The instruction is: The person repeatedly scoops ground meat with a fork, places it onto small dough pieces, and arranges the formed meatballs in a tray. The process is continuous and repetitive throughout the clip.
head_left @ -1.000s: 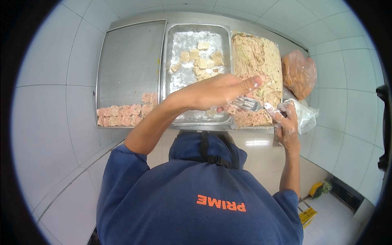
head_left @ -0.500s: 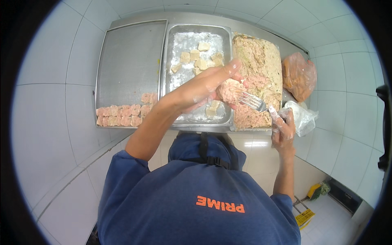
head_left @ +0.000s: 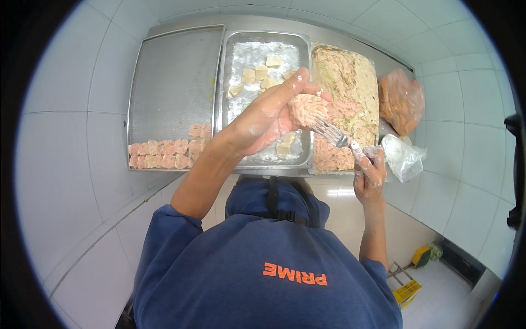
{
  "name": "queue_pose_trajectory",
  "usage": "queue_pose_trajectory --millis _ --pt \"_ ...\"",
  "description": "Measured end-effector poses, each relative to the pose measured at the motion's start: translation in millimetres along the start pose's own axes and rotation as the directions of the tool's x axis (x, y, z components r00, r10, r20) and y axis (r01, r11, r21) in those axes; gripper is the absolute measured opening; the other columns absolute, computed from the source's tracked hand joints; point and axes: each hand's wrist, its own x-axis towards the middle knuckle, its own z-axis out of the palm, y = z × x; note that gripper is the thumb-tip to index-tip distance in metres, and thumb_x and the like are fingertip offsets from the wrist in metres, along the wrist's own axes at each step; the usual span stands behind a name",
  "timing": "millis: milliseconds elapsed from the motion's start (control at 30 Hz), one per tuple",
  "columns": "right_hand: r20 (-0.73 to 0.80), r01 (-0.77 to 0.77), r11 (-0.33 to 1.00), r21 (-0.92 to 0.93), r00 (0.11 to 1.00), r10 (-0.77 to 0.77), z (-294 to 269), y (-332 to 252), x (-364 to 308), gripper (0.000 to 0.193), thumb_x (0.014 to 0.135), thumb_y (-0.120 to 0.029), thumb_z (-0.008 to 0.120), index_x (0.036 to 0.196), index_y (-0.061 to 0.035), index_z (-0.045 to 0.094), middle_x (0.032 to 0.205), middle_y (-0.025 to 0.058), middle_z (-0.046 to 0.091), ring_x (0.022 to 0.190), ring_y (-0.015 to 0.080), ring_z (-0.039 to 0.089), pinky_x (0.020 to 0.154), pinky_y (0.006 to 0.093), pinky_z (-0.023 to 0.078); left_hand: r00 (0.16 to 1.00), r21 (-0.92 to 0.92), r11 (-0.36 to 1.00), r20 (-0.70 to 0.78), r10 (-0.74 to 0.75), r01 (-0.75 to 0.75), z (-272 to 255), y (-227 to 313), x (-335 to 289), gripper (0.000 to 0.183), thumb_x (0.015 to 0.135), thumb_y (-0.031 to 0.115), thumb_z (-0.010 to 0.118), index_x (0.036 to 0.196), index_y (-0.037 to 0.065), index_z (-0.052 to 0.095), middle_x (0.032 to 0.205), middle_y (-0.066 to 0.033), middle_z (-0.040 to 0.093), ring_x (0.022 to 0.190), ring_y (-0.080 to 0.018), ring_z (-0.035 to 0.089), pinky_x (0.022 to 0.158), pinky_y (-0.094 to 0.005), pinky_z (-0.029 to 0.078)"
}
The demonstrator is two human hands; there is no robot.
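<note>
1. One pink mince ball (head_left: 307, 109) cupped in left hand (head_left: 266, 122), fork (head_left: 331, 133) tines touching its lower right.
2. Fork handle gripped in right hand (head_left: 370, 175); narrow gap between hands.
3. Beneath left hand: floured tray (head_left: 268, 165), near rim bodyward.
4. Right of left hand: mince mass (head_left: 353, 82).
5. Left of both hands: pink patties (head_left: 164, 155) along near edge of mesh tray (head_left: 170, 82).

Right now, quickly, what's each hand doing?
Left hand: cupped, holding a lump of pink mixture.
Right hand: closed, holding a fork with its tines at the lump.
</note>
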Motion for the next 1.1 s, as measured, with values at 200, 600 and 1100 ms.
queue_pose_trajectory --millis 200,600,1100 --pt "0.061 0.057 0.998 0.027 0.996 -0.058 -18 -6 17 0.050 0.077 0.004 0.071 0.124 -0.0123 0.079 0.089 0.0105 0.051 0.081 0.0278 0.051 0.070 0.0377 0.043 0.991 0.449 0.893 0.095 -0.091 0.039 5 13 -4 0.064 0.112 0.057 0.037 0.116 0.001 0.066 0.115 -0.0156 0.069 0.091 -0.0211 0.071 0.070 -0.0321 0.061" --pt "0.166 0.143 0.986 -0.090 0.978 -0.126 -34 7 17 0.046 0.084 0.006 0.064 0.127 -0.0066 0.075 0.099 0.0166 0.057 0.090 0.0332 0.056 0.077 0.0405 0.047 0.977 0.476 0.858 -0.011 -0.212 0.192 -51 -10 -25 0.044 0.109 0.043 0.052 0.123 0.002 0.057 0.100 -0.0091 0.065 0.084 -0.0151 0.064 0.070 -0.0288 0.055" --pt "-0.029 0.006 0.998 -0.066 1.000 -0.008 -11 10 -9 0.045 0.088 0.006 0.059 0.131 0.0019 0.071 0.099 0.0157 0.059 0.085 0.0285 0.055 0.072 0.0366 0.047 0.657 0.788 0.306 -0.615 0.435 0.535 -370 -109 -168 0.039 0.094 0.006 0.070 0.131 0.001 0.060 0.113 -0.0134 0.066 0.095 -0.0242 0.068 0.083 -0.0351 0.057"
